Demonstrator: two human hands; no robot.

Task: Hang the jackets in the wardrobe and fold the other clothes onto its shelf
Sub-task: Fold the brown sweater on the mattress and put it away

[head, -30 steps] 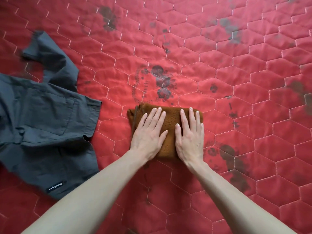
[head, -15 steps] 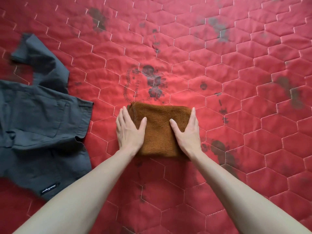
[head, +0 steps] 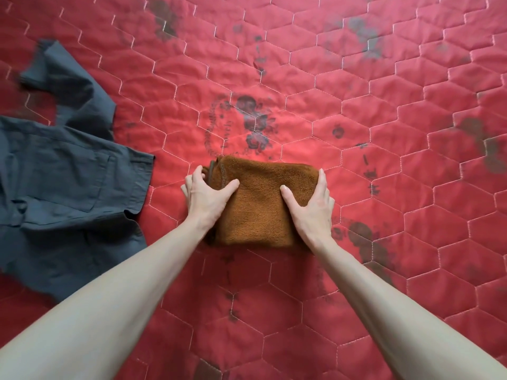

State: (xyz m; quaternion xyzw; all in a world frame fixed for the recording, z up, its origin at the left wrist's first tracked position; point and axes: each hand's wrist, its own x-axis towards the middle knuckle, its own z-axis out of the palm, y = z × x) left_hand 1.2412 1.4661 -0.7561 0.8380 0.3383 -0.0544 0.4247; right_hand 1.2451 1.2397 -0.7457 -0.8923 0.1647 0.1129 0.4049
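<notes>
Hands, left hand and right hand, pinch brown folded cloth by its sides; we judge uneven lifting unfolds it onto quilt.

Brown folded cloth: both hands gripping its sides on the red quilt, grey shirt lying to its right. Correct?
Not quite. The head view shows the grey shirt lying to the left of the brown folded cloth, not the right. The rest holds: the left hand and right hand grip its sides on the red quilt.
</notes>
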